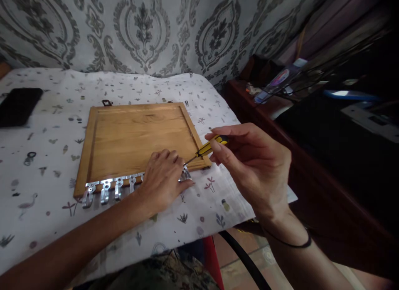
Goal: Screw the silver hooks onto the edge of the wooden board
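A wooden board (134, 136) with a raised rim lies on a patterned tablecloth. Several silver metal hooks (106, 190) line its near edge. My left hand (163, 179) rests on the board's near right corner with fingers curled, pressing on a metal hook (186, 173) there. My right hand (252, 165) grips a yellow-and-black screwdriver (209, 146), its tip pointing down-left to the hook beside my left fingers.
A black flat object (18, 106) lies at the table's far left. Small metal rings (29, 157) and a black hanger (107, 102) sit on the cloth (202, 206). A dark wooden shelf (280, 127) with clutter stands to the right. Patterned wallpaper is behind.
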Tool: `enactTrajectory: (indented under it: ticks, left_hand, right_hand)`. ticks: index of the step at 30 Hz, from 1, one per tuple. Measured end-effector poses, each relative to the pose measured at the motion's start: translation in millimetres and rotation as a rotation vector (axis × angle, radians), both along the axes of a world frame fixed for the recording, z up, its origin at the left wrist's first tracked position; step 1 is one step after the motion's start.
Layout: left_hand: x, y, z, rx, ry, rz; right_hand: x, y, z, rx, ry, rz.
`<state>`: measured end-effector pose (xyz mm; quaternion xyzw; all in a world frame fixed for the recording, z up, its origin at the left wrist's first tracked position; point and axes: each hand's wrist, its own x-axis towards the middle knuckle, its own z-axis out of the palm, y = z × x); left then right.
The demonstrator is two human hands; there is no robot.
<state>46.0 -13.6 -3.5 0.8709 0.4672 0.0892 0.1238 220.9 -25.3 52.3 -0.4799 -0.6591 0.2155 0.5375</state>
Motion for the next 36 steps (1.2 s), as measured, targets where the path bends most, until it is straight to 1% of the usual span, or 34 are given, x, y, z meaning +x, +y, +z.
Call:
enactTrajectory:
  ticks: [5,11,19,22,25,28,30,32,34,36]
  left_hand:
    - [0.3,0.4,-1.7,0.013,-0.014,-0.001]
    - [0.7,1.2,-3.3,-0.003,-0.019,0.004]
    - [-1.6,0.2,-9.4,0.031,-0.068,-0.012]
    - [-1.9,0.5,-10.2,0.033,-0.082,-0.018]
    - [-1.3,1.2,-8.9,0.033,-0.073,-0.008]
    - [-0.8,1.4,-7.1,0.026,-0.059,0.001]
    - [-0.9,1.3,-6.9,0.022,-0.065,-0.004]
    - [-1.3,1.2,-7.3,0.027,-0.078,-0.009]
    - [-1.4,1.0,-7.7,0.03,-0.082,-0.007]
    - [-1.1,0.8,-7.4,0.019,-0.071,-0.004]
  right_hand:
    - [0.1,-0.6,-0.7,0.001,-0.013,-0.012]
    - [1.9,-0.1,-0.8,-0.006,-0.003,0.006]
    - [4.6,0.5,4.0,-0.035,-0.064,0.033]
    - [1.1,8.2,-1.2,0.027,-0.05,0.035]
    - [-2.8,18.8,-6.8,0.132,-0.009,0.017]
    - [-4.9,25.4,-5.6,0.18,-0.09,-0.029]
    - [-5.5,25.9,-2.4,0.161,-0.147,-0.019]
    - [-6.9,24.7,-0.8,0.128,-0.157,0.012]
    - [-10.2,23.6,-2.9,0.075,-0.109,0.038]
    - [-16.0,24.4,-8.3,0.006,0.005,0.077]
